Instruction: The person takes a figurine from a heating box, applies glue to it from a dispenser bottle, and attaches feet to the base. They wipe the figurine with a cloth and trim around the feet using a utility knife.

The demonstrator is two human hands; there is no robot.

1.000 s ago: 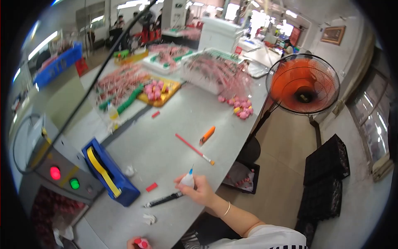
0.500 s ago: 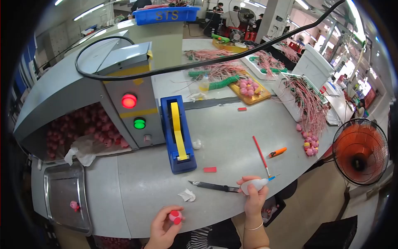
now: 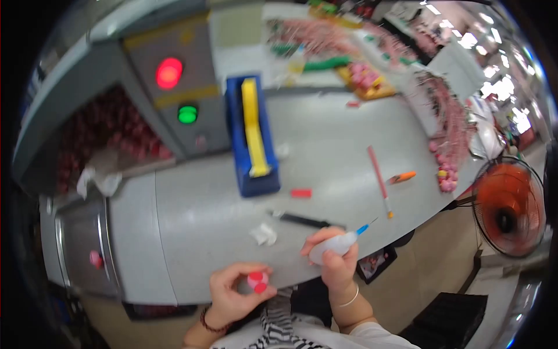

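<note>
Between the thumb and fingers of my left hand [image 3: 235, 292] is a small pink figure [image 3: 257, 282] with red patches, near the table's front edge. My right hand [image 3: 334, 259] is wrapped round a white squeeze bottle [image 3: 332, 247], whose blue needle tip points up and to the right. A black pen-like tool [image 3: 305, 220] lies just beyond the bottle, with a crumpled white tissue [image 3: 264, 234] to its left. Farther off are a red strip [image 3: 301, 193], a red brush [image 3: 378, 174] and an orange tool [image 3: 402, 177]. The picture is blurred.
A blue tape dispenser [image 3: 260, 183] stands beside a grey machine [image 3: 197, 136] with red and green lights. At the left, a metal tray [image 3: 81, 232] holds one pink figure. Wire bundles lie at the back; a fan [image 3: 508, 206] stands at the right.
The view has swung left and down, bringing both hands fully into sight. My left hand with the pink figure and my right hand with the bottle are now closer together.
</note>
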